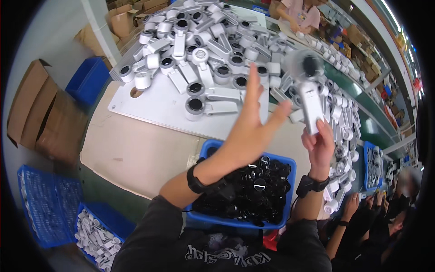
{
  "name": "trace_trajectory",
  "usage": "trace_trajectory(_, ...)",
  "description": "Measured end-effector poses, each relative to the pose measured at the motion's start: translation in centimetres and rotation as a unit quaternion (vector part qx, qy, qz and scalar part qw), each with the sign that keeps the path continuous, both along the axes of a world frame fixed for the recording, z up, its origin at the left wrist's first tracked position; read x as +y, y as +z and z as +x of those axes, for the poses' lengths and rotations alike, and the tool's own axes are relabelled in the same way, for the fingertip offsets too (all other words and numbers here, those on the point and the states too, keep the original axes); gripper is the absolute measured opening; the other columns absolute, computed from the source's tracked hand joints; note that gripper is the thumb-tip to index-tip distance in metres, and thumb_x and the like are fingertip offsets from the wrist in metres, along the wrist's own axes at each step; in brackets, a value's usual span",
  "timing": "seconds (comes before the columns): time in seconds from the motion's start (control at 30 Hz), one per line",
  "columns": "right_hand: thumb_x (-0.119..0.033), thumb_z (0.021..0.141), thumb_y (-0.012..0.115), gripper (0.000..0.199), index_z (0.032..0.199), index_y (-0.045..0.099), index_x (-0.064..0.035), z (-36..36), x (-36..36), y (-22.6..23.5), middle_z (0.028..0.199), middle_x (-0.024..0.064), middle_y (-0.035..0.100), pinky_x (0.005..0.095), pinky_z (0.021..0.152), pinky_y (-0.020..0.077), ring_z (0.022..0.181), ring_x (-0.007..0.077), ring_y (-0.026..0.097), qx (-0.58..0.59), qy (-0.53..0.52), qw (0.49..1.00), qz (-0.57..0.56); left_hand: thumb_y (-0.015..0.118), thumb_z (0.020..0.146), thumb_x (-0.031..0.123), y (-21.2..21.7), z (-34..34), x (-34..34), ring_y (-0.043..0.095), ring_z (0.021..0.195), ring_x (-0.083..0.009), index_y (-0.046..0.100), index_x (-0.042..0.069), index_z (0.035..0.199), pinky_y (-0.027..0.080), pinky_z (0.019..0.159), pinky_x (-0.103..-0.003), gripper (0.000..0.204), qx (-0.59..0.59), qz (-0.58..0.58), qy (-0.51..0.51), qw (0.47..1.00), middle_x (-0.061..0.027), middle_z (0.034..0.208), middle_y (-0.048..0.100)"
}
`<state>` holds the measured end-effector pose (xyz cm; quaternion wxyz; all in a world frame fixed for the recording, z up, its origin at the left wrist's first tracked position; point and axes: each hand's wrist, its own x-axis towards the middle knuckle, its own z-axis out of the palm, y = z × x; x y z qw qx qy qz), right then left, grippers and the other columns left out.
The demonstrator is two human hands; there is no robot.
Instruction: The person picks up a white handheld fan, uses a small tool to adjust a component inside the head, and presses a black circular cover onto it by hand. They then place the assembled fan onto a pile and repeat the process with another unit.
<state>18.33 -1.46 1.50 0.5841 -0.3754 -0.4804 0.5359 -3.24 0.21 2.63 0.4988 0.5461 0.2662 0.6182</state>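
Note:
My right hand [321, 144] is closed round the lower handle of a white hair dryer [311, 106]. Its round head, with a black disc at the end, points up and is smeared by motion. My left hand [254, 131] is stretched out with fingers spread and holds nothing, left of that dryer. Beneath my left wrist stands a blue bin [293, 181] filled with small glossy black parts [260, 190]. Beyond my hands a heap of similar white dryers [199, 75] lies on a white board [154, 111].
More dryers [344, 131] line the green conveyor at right. A cardboard box [38, 109], a blue bin [87, 80] and a blue crate of white pieces [97, 235] stand at left. One person [301, 16] works across the conveyor; other people's hands [351, 206] are at lower right.

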Motion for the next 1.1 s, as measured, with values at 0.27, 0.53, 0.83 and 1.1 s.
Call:
trace_trajectory(0.27,-0.031,0.094,0.058,0.031,0.097,0.064,-0.0005,-6.1,13.7,0.7,0.063,-0.0044,0.044,0.0235,0.044,0.0280,0.050,0.0048,0.036,-0.222,0.026,0.974,-0.040,0.066,0.092,0.027,0.7,-2.1,-1.1,0.034,0.138,-0.0304,0.032,0.006,0.146,0.035,0.107,-0.045,0.067,0.110,0.106,-0.019,0.988,-0.0167,0.151,0.025)
trace_trajectory(0.53,-0.028,0.090,0.063,0.032,0.089,0.063,0.0040,-7.2,28.4,-4.1,0.069,0.0082,0.063,0.0289,0.046,0.0435,0.056,0.0139,0.057,-0.592,-0.101,0.799,0.021,0.065,0.093,0.021,2.3,-2.3,-2.3,0.050,0.123,-0.0253,0.020,0.006,0.149,0.039,0.102,-0.038,0.074,-0.014,0.014,-0.097,0.995,-0.0196,0.144,0.035)
trace_trajectory(0.83,0.002,0.080,0.052,0.055,0.134,0.045,0.0077,-6.0,28.5,-5.2,0.105,0.0144,0.068,0.0328,0.060,0.0542,0.074,0.0189,0.065,-0.454,0.069,0.885,0.075,0.063,0.093,0.013,2.1,-2.5,-1.1,0.054,0.119,-0.0239,0.028,0.005,0.146,0.044,0.096,-0.035,0.064,-0.014,0.002,-0.106,0.994,-0.0146,0.138,0.040)
trace_trajectory(1.1,-0.014,0.075,0.064,0.024,0.093,0.068,0.0002,9.3,23.8,-5.1,0.082,0.0177,0.069,0.0435,0.075,0.0520,0.079,0.0336,0.067,-0.793,-0.052,0.594,0.127,0.065,0.093,0.019,2.2,-2.0,-0.5,0.054,0.118,-0.0230,0.036,0.001,0.141,0.045,0.095,-0.035,0.058,0.002,0.045,-0.093,0.995,-0.0137,0.141,0.042)
